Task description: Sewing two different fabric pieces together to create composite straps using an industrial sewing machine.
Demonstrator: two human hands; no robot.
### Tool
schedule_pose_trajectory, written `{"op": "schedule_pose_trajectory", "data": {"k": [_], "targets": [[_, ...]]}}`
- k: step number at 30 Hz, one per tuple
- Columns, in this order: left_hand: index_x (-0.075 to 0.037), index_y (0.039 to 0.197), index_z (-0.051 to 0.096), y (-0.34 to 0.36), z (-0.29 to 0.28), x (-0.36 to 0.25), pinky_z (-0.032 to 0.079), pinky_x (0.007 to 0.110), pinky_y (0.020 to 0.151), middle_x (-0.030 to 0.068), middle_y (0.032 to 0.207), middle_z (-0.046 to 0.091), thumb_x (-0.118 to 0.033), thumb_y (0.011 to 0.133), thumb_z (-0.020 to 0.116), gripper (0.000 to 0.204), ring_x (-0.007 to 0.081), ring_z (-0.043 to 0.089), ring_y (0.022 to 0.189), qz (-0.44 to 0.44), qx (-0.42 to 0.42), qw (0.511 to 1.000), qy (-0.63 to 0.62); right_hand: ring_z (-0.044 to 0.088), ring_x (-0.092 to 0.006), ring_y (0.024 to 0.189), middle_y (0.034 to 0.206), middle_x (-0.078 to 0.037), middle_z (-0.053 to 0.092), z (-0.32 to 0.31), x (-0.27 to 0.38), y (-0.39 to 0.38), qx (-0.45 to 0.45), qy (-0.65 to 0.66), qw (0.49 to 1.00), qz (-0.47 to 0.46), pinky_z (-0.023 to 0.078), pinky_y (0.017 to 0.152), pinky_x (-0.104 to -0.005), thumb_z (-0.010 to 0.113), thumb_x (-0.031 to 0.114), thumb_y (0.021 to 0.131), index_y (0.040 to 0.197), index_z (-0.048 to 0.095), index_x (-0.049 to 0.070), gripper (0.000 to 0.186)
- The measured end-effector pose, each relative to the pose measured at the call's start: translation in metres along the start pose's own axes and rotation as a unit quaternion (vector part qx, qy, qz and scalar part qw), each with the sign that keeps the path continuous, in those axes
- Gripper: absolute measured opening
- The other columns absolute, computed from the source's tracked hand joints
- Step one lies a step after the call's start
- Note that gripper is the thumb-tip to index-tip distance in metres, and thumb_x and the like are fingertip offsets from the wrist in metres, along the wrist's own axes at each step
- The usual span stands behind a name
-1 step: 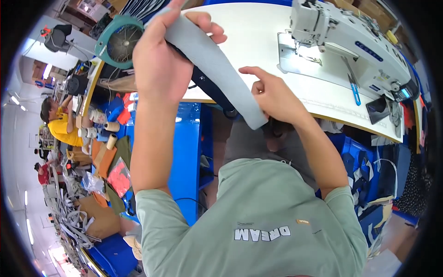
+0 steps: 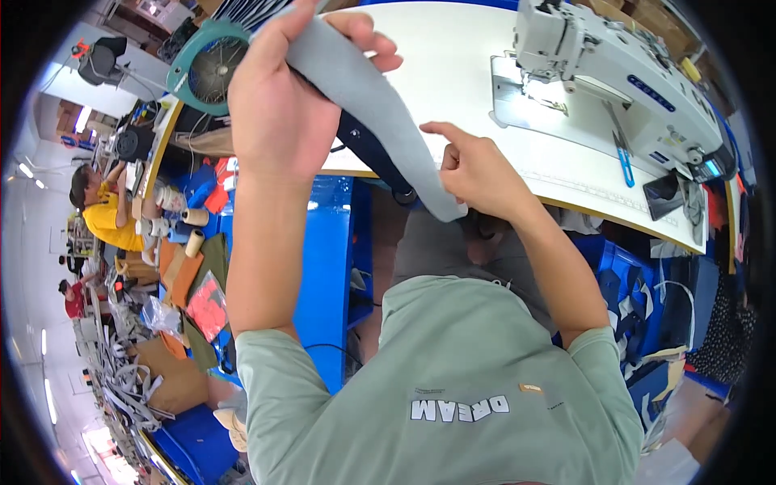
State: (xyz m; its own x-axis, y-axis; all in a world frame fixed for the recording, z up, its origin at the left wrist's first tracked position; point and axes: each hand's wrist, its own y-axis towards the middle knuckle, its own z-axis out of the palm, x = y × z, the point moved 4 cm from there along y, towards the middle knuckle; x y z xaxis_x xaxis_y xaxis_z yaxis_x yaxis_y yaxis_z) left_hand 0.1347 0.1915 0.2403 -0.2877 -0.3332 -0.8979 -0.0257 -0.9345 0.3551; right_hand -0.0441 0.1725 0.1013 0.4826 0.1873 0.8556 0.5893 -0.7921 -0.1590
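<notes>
A long, curved strip of light grey fabric (image 2: 368, 101) slants from upper left to lower right in front of me, above the table's near edge. My left hand (image 2: 283, 113) is raised with its palm toward me, the strip's upper part held between thumb and curled fingers. At the lower end, my right hand (image 2: 485, 174) grips the strip's edge; its index finger points out to the left and the other fingers are curled in. The right thumb is mostly hidden. Behind the strip shows a dark navy part (image 2: 368, 145), partly covered.
On the white table (image 2: 436, 48) stands a white sewing machine (image 2: 614, 73) with its light on. Blue-handled snips (image 2: 624, 166) and a black phone (image 2: 664, 194) lie right of it. A green round fan (image 2: 212, 69) is at left. Thread cones (image 2: 194, 242) and a person in yellow (image 2: 113, 214) are farther left.
The strip curves a little more, and its lower end sits slightly higher and looks narrower. Both hands keep nearly the same place and grip.
</notes>
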Motion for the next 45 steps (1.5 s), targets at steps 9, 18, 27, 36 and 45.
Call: {"op": "schedule_pose_trajectory", "data": {"k": [9,18,27,36,45], "targets": [[0.008,0.160,0.013,-0.047,-0.011,-0.039,0.045,0.039,0.074,0.0066,0.083,0.048,-0.041,0.110,0.029,0.071,0.0182,0.051,0.078,-0.007,0.061,0.991,-0.119,0.072,-0.0238,0.084,0.102,-0.013,0.076,0.025,-0.055,0.052,-0.294,0.079,0.948,-0.094,0.056,0.076,-0.0332,0.071,0.011,0.093,0.111,0.077,0.005,0.020],[0.002,0.158,0.028,-0.118,-0.166,0.022,0.050,0.041,0.086,0.0073,0.089,0.053,-0.033,0.109,0.034,0.061,0.0235,0.056,0.088,0.003,-0.156,0.959,-0.235,0.071,-0.0185,0.089,0.094,-0.013,0.074,-0.025,-0.040,0.054,0.013,0.502,0.850,-0.160,0.057,0.083,-0.0308,0.058,0.010,0.102,0.116,0.066,-0.005,0.022],[0.000,0.157,0.035,-0.113,-0.159,-0.036,0.047,0.033,0.084,0.0023,0.095,0.051,-0.027,0.112,0.036,0.052,0.0158,0.052,0.088,0.163,-0.117,0.962,-0.184,0.069,-0.0191,0.091,0.101,-0.013,0.073,-0.035,-0.069,0.035,-0.435,0.196,0.851,-0.219,0.057,0.089,-0.0350,0.061,0.002,0.098,0.116,0.072,-0.003,0.021],[0.004,0.154,0.037,-0.112,-0.205,0.014,0.049,0.036,0.089,0.0052,0.102,0.057,-0.036,0.113,0.031,0.057,0.0183,0.056,0.095,0.065,-0.206,0.963,-0.164,0.065,-0.0163,0.080,0.090,-0.007,0.067,-0.041,-0.090,0.045,-0.092,0.647,0.738,-0.165,0.057,0.085,-0.0397,0.063,0.014,0.102,0.124,0.062,0.000,0.026],[0.005,0.151,0.038,-0.089,-0.148,-0.029,0.041,0.056,0.111,0.0193,0.117,0.064,-0.034,0.110,0.034,0.057,0.0370,0.059,0.114,0.037,-0.144,0.972,-0.180,0.057,-0.0050,0.067,0.069,0.004,0.057,0.030,-0.118,-0.006,0.253,0.229,0.940,-0.002,0.047,0.060,-0.0249,0.065,0.031,0.103,0.079,0.064,0.004,0.036]]}}
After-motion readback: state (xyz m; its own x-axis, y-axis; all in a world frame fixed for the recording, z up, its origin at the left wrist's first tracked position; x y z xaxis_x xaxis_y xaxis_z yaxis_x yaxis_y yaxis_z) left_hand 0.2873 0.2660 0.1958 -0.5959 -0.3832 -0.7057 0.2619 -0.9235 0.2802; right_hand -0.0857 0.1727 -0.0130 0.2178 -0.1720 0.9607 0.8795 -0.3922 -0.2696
